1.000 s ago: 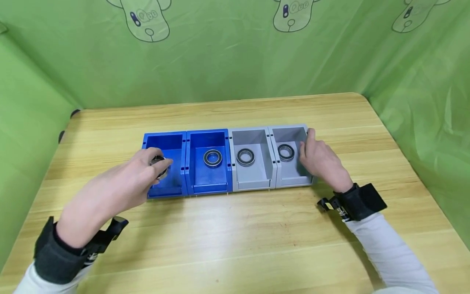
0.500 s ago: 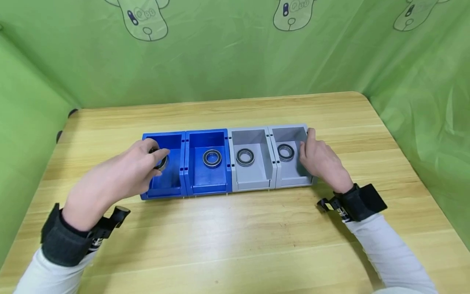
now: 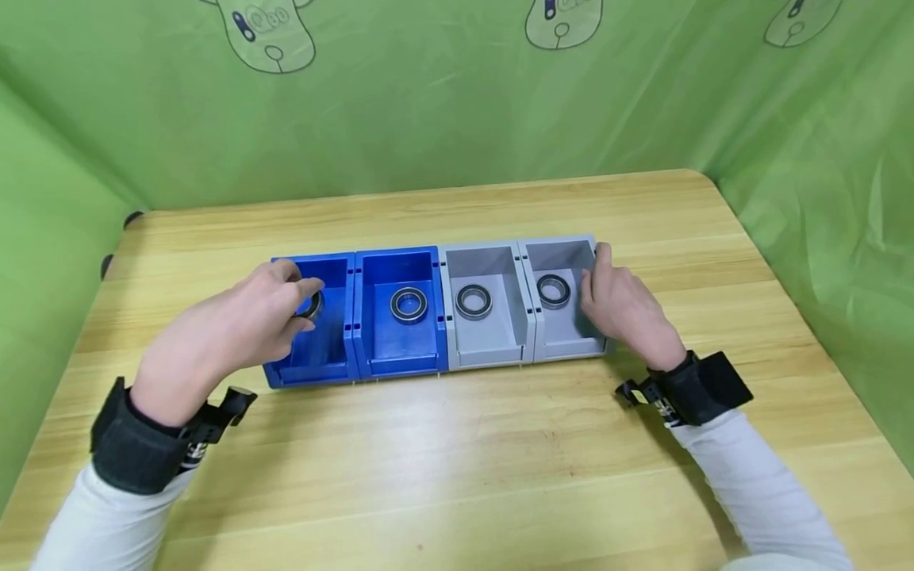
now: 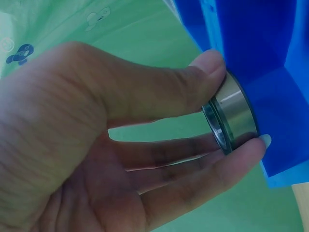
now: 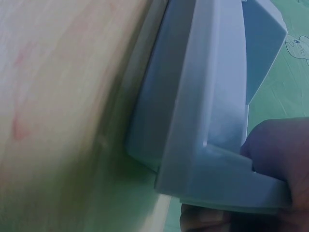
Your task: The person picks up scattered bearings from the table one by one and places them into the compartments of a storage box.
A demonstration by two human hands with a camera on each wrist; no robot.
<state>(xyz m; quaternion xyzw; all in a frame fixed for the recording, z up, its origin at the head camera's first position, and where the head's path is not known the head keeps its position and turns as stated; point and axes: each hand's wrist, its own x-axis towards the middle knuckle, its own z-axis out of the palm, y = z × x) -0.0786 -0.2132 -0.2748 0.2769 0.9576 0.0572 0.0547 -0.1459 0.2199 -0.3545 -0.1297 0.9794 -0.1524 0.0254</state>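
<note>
Over the leftmost blue bin (image 3: 314,373), my left hand (image 3: 246,317) pinches a ball bearing (image 4: 236,111) between thumb and fingers; the left wrist view shows its shiny metal rim beside the blue plastic. My right hand (image 3: 628,313) grips the outer side wall of the rightmost grey bin (image 3: 571,349), with the thumb on the inner side. One bearing (image 3: 408,305) lies in the second blue bin (image 3: 403,366). Another bearing (image 3: 474,302) lies in the left grey bin (image 3: 493,357), and a third bearing (image 3: 553,292) in the rightmost grey bin.
The bins stand side by side in a row on a wooden table (image 3: 457,460). Green cloth (image 3: 428,103) with printed cartoon heads hangs behind the table and at both sides. A black strap with a small camera sits on each wrist.
My left hand has moved slightly up and away with the bearing, still over the leftmost bin. The right hand keeps its grip on the grey bin. The head view has shifted a little.
</note>
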